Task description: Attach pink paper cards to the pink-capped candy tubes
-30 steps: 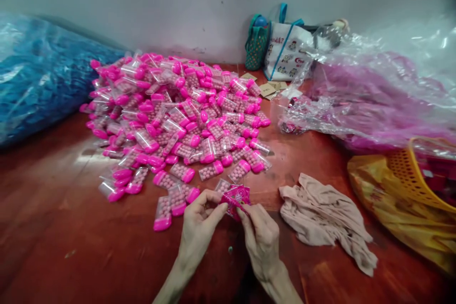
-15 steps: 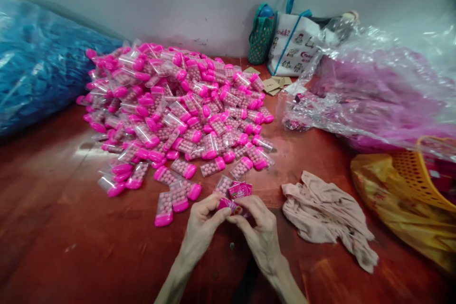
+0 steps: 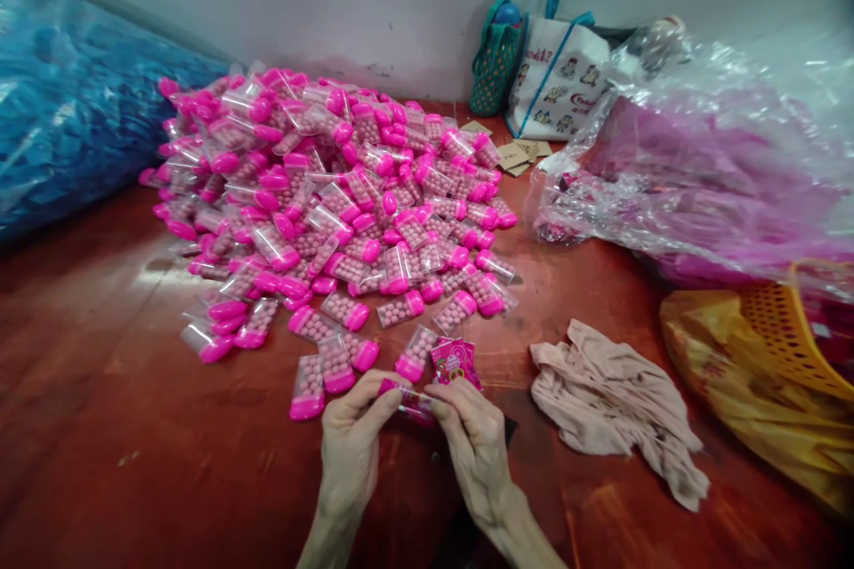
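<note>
My left hand (image 3: 352,440) and my right hand (image 3: 479,449) pinch opposite ends of a small pink printed label (image 3: 414,405), low in the middle of the head view. The fingertips cover both its ends. Just beyond my right fingers lie more pink labels (image 3: 455,361), partly hidden by that hand. Beside them rests a clear candy container (image 3: 414,354) with a pink cap and pale pink balls inside. Behind spreads a large heap of similar containers (image 3: 307,196), several of them lying loose at its front edge.
A blue plastic-wrapped bundle (image 3: 80,107) lies left. By the wall stand a green bottle holder (image 3: 495,67) and a white bag (image 3: 557,80), near cardboard pieces (image 3: 517,158). To the right are clear plastic with pink contents (image 3: 707,169), a beige cloth (image 3: 614,400) and a yellow basket (image 3: 780,329).
Both hands have shifted slightly left and spread a little apart, and the label between them has turned to a flatter angle. The candy container and labels behind show more.
</note>
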